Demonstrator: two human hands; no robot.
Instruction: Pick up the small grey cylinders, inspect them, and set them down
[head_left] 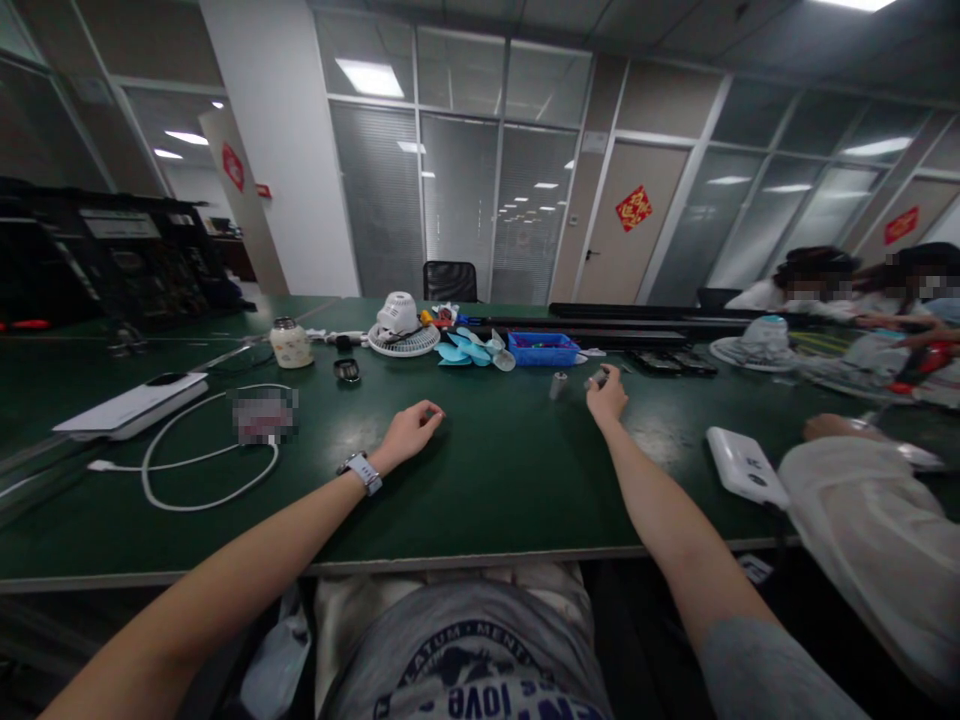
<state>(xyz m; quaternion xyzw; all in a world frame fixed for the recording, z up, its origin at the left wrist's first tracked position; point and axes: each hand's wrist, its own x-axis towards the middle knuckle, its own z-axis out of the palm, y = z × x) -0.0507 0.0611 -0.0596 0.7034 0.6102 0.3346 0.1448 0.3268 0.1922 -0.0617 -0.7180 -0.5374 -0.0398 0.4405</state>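
My left hand (410, 430) rests on the green table (487, 480) with its fingers curled loosely and nothing visible in them; a watch is on that wrist. My right hand (607, 397) reaches further out and its fingers are closed around a small grey object (598, 378) that I cannot name. A small grey cylinder (558, 385) stands just left of that hand. Beyond lie a blue tray (543, 349), light blue fan blades (469, 350) and a white fan grille with its motor (400, 326).
A white box (135, 405) and a looped white cable (202, 455) lie at the left, a jar (290, 343) behind them. A white device (746, 467) sits at the right beside a co-worker's sleeve (870, 530). Other people work at the far right.
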